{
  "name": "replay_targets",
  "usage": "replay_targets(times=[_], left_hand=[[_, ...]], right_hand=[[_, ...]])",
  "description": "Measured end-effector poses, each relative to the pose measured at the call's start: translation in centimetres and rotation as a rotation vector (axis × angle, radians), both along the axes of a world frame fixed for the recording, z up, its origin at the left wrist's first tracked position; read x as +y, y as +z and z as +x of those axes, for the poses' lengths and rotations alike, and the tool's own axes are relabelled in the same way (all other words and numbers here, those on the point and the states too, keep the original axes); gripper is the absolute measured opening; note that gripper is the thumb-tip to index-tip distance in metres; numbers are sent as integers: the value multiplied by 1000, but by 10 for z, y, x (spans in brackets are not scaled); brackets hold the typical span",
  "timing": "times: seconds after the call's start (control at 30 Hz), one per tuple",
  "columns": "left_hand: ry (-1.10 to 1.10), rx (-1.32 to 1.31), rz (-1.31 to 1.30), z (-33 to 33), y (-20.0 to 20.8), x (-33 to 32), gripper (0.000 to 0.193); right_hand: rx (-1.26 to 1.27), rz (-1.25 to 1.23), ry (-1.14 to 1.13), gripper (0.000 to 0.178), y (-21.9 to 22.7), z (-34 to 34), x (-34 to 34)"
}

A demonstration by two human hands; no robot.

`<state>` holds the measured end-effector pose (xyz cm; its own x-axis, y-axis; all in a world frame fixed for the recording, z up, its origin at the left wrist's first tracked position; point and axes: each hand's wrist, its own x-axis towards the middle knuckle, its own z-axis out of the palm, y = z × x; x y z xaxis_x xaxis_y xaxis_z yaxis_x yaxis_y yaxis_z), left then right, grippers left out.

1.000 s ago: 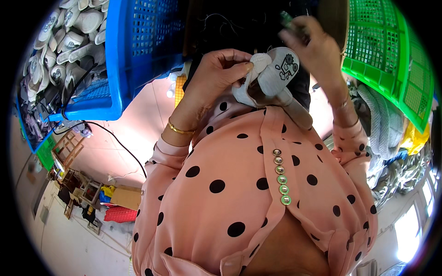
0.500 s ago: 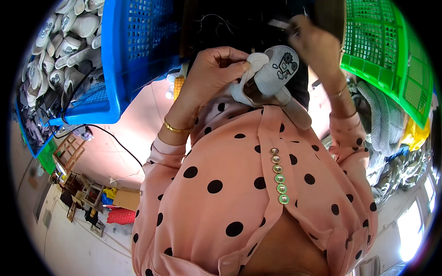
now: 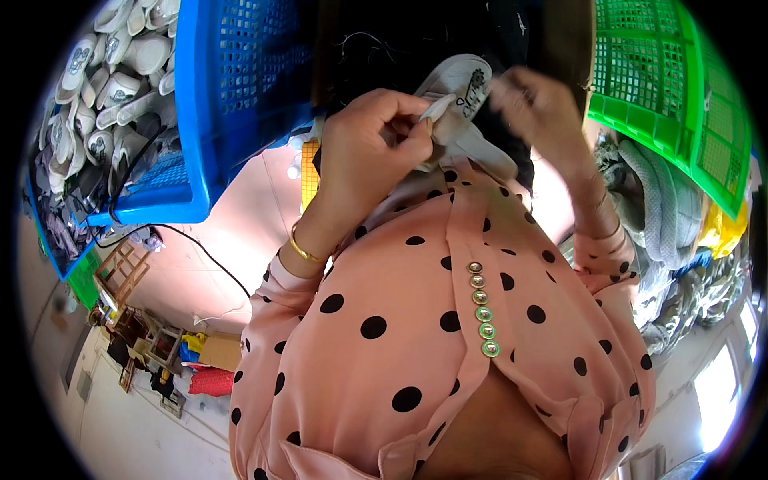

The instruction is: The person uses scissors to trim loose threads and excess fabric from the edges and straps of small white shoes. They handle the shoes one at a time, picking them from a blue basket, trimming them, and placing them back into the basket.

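Note:
Over my lap lie pale grey-white slippers [image 3: 484,152], pressed close together, and one has a dark printed drawing on it. My left hand [image 3: 372,140] pinches the edge of a slipper between thumb and fingers. Part of the slipper is hidden behind that hand. My right hand [image 3: 546,112] is just right of the printed slipper, its fingers bent and smeared by motion. Whether it holds anything does not show.
On the left stands a blue plastic crate [image 3: 196,144] beside a heap of similar pale slippers [image 3: 120,88]. A green crate [image 3: 664,120] is on the right, above grey padded bundles [image 3: 652,208]. A black cable [image 3: 192,232] runs at the left.
The printed slipper has tilted and shifted left and away from me. My right hand has come down beside it; the blurred thin tool it held before no longer shows. My left hand keeps its pinch.

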<state>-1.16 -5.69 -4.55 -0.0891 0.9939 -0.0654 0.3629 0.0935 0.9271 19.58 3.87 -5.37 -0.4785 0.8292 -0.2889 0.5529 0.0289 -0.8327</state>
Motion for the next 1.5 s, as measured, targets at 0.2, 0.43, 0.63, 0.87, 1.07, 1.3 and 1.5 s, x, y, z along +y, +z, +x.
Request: replay_targets(times=[0.2, 0.43, 0.63, 0.87, 1.07, 1.3, 1.5], left_hand=[[-108, 258, 313, 22, -15, -10, 16], [-95, 54, 101, 15, -26, 1, 25], [-169, 71, 153, 16, -38, 14, 20], [134, -474, -144, 25, -44, 8, 8], [158, -572, -131, 28, -46, 2, 11], [168, -656, -200, 29, -42, 1, 11], [149, -672, -198, 28, -44, 0, 11]], right_hand=[[317, -495, -53, 24, -17, -5, -36], [382, -595, -128, 20, -14, -2, -44], [342, -610, -85, 19, -12, 3, -43], [156, -16, 40, 28, -14, 20, -26], [-356, 445, 402, 35, 10, 20, -8], [-410, 637, 614, 42, 19, 7, 5], [-493, 688, 688, 41, 24, -2, 8]])
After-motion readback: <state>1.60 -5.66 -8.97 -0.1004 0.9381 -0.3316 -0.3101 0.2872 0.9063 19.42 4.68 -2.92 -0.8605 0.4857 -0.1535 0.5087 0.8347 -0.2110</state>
